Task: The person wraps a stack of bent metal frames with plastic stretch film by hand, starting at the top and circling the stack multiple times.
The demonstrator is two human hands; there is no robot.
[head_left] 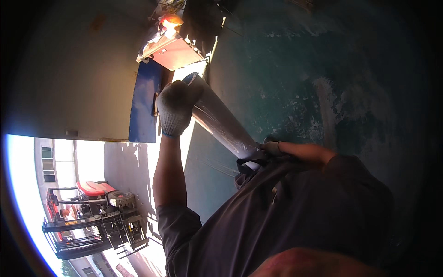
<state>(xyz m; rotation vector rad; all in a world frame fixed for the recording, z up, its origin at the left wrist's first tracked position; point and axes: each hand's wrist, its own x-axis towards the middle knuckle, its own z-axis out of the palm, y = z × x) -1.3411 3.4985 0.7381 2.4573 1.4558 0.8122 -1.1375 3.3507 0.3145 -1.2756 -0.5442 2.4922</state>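
A long, pale roll of plastic stretch film (pixel 226 123) slants from the upper middle of the view down toward my waist. My left hand (pixel 177 104), in a knitted work glove, is closed around its far end, where the dark opening of the core shows. Close to my body, my right hand (pixel 273 147) grips the near end; its fingers are partly hidden by the roll and shadow, and a glove edge shows at the wrist. A dark strap or fold of cloth (pixel 251 165) lies against that near end, beside my dark shirt.
A worn green-painted floor (pixel 295 111) spreads to the right. Left stand a large pale panel (pixel 78 74) and a blue panel (pixel 144 101). Beyond the roll is a red box-like cabinet (pixel 177 54) with items on top. A forklift (pixel 92 217) carrying a person appears sideways outside.
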